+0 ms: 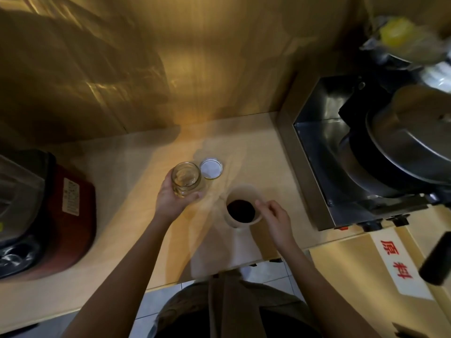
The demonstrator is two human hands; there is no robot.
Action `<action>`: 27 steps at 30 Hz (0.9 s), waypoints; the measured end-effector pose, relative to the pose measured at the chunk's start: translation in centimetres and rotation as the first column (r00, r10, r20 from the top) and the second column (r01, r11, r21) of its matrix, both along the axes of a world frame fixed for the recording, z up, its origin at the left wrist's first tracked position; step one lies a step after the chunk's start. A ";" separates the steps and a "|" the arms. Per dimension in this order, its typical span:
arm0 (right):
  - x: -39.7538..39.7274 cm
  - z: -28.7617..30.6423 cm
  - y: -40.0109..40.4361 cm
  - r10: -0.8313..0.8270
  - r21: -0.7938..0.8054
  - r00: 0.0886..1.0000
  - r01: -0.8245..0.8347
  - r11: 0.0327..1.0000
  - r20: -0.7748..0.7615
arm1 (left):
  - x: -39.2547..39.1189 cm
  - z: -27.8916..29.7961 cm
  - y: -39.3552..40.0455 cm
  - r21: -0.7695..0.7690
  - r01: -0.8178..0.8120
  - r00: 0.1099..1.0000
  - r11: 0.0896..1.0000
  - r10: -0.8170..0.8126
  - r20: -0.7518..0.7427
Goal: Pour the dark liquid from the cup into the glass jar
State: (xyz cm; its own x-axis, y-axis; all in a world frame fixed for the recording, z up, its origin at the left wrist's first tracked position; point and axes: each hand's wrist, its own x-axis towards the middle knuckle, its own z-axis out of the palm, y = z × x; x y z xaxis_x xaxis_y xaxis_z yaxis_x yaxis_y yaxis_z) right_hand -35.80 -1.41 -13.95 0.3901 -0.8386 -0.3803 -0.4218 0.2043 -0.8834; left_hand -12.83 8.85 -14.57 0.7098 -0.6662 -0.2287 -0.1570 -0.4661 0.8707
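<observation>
An empty clear glass jar with its mouth open stands on the wooden counter at mid-frame, and my left hand is wrapped around its near side. To its right stands a pale cup with dark liquid inside. My right hand is at the cup's right rim, fingers curled and touching the edge; a firm grip is not clear. The jar's white lid lies flat just behind the jar.
A red and black appliance sits at the counter's left end. A steel machine with a large metal lid fills the right side. A white label with red characters is on the lower right surface. A black handle juts in at the far right.
</observation>
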 end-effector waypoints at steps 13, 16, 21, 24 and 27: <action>3.7 0.9 -1.7 -0.121 0.052 0.977 0.113 0.992 0.176 | 1.0 -0.2 0.4 0.270 0.007 0.995 0.963 -0.032 0.092; 4.8 1.3 -2.9 -0.116 0.027 0.972 0.113 0.993 0.206 | 1.4 -0.7 1.0 0.198 -0.022 0.998 0.980 0.010 0.062; 6.4 1.4 -4.2 -0.147 0.035 0.955 0.143 0.989 0.259 | 0.2 -1.1 1.7 0.065 -0.135 0.990 0.989 0.137 -0.031; 7.0 1.3 -4.4 -0.143 0.051 0.956 0.134 0.990 0.257 | 0.3 -1.8 1.6 0.014 -0.289 0.944 0.957 0.287 -0.163; 7.4 1.2 -4.3 -0.143 0.075 0.960 0.128 0.989 0.243 | 0.6 -2.5 1.5 0.042 -0.261 0.947 0.964 0.265 -0.182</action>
